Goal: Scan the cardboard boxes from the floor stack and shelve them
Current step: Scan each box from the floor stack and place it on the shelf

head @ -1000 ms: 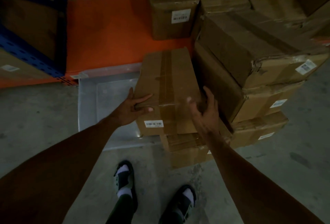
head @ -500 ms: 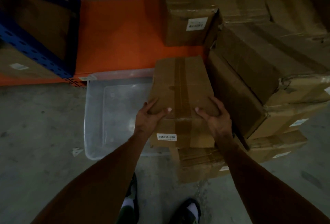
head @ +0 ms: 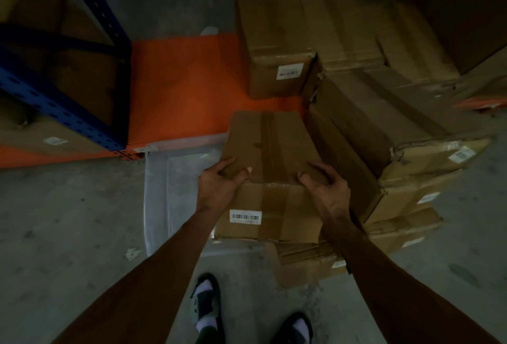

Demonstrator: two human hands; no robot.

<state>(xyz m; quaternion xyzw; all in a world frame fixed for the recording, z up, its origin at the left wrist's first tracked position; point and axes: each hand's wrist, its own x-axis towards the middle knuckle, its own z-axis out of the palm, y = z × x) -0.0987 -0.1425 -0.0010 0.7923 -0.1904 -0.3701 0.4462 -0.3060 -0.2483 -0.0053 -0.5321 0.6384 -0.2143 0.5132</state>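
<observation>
A taped brown cardboard box (head: 270,151) with a white barcode label on its near face sits on top of the floor stack (head: 304,261) in the middle of the head view. My left hand (head: 219,184) grips its near left top corner, thumb on the lid. My right hand (head: 326,187) grips the near right top corner the same way. Larger labelled boxes (head: 406,135) are piled to the right of it. Another labelled box (head: 274,42) stands on the orange shelf deck (head: 186,88) behind.
A clear plastic bin (head: 178,193) lies on the concrete floor left of the held box. A blue rack upright (head: 55,108) with boxes behind it stands at far left. My two feet in sandals (head: 205,308) are at the bottom edge.
Both hands went from reaching over the box to gripping its near top corners. The view has moved closer to the box.
</observation>
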